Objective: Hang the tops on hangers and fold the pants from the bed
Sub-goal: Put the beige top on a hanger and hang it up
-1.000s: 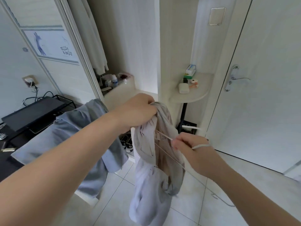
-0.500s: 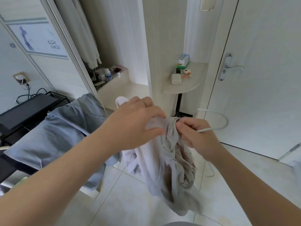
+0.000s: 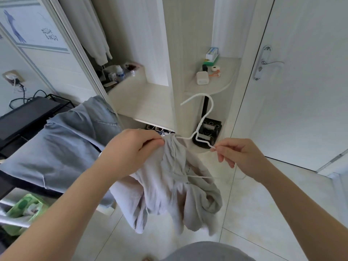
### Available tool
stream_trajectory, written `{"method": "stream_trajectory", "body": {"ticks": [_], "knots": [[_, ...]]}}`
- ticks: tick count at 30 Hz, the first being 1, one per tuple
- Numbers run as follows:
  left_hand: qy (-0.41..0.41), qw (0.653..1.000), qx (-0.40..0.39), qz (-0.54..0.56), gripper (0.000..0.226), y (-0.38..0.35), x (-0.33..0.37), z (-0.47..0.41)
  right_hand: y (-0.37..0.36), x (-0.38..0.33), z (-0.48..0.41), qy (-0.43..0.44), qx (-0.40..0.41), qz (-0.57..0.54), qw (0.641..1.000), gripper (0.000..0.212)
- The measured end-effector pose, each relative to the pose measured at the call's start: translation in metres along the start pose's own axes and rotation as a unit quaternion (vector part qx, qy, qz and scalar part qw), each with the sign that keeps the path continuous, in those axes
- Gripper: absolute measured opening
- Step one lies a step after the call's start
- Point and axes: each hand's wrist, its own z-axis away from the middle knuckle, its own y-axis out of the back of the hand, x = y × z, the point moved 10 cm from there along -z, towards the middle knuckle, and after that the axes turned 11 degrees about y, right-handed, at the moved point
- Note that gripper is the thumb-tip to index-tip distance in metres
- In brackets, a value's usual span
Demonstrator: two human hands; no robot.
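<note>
The left hand (image 3: 131,147) grips the top (image 3: 165,189) by its bunched neckline, fingers curled, steadying the opening. The right hand (image 3: 241,153) pinches the hanger (image 3: 203,118) by its bare shoulder tip (probably to steer it inside). The top hangs crumpled between the hands, hook upright above.

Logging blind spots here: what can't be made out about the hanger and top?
Head view: left arm of the hanger, hidden inside the bunched pale top.
Head view: which part of it the left hand grips, lost in folds.
Head view: hanger's right tip, covered by the pinching right hand.
</note>
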Motion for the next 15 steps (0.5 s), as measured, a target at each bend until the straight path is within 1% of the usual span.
{"method": "stream_trajectory", "body": {"ticks": [3, 6, 8, 12, 15], "knots": [[0.006, 1.0, -0.009, 0.006, 0.02, -0.011, -0.004, 0.008, -0.008, 0.007, 0.003, -0.003, -0.004, 0.029, 1.0, 0.04], [0.015, 1.0, -0.01, 0.015, 0.03, -0.024, 0.001, 0.011, -0.026, -0.004, -0.001, 0.032, -0.027, 0.051, 0.998, 0.035], [0.017, 1.0, -0.006, 0.016, 0.035, -0.029, 0.005, 0.012, -0.034, -0.007, -0.004, 0.04, -0.043, 0.069, 0.996, 0.032], [0.021, 0.999, -0.001, 0.025, 0.033, -0.035, 0.006, 0.015, -0.04, -0.008, -0.005, 0.049, -0.048, 0.072, 0.995, 0.03], [0.022, 0.999, 0.021, 0.025, 0.033, -0.03, 0.006, 0.013, -0.046, -0.013, -0.007, 0.063, -0.047, 0.077, 0.994, 0.033]]}}
